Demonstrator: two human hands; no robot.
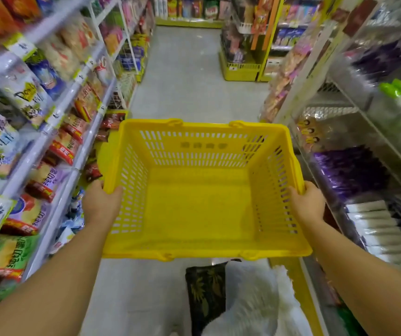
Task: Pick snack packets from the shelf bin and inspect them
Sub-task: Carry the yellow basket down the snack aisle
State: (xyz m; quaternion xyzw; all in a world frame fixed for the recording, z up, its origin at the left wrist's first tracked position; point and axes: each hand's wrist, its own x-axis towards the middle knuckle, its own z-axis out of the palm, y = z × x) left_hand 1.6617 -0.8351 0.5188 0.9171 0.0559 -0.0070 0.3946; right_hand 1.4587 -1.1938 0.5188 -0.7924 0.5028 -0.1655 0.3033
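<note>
Two bare forearms reach out from the bottom corners, and between them, closest of all, hang a white fluffy fabric [250,299] and a dark cloth with a leaf pattern [205,292]. Beyond these, the left hand [100,202] curls over the left rim of a yellow perforated plastic shopping basket [194,151], thumb inside the wall. The right hand [307,202] clasps the right rim the same way, so neither hand is free. Nothing lies in the basket. No packet has been picked yet, so I judge this to be the approach stage. The colourful foil and plastic snack packets [65,146] sit stacked on the white metal shelving [87,151] along the left, the lowest of them just beside the left hand. Which bin is meant cannot be told. The next move probably calls for letting go with one hand, or setting the basket down, then turning towards those shelves. Underfoot is a pale grey floor [189,76] running down a narrow shop aisle. Purple packs [349,170] fill the right-hand racks, and a yellow end display [240,71] stands further ahead.
</note>
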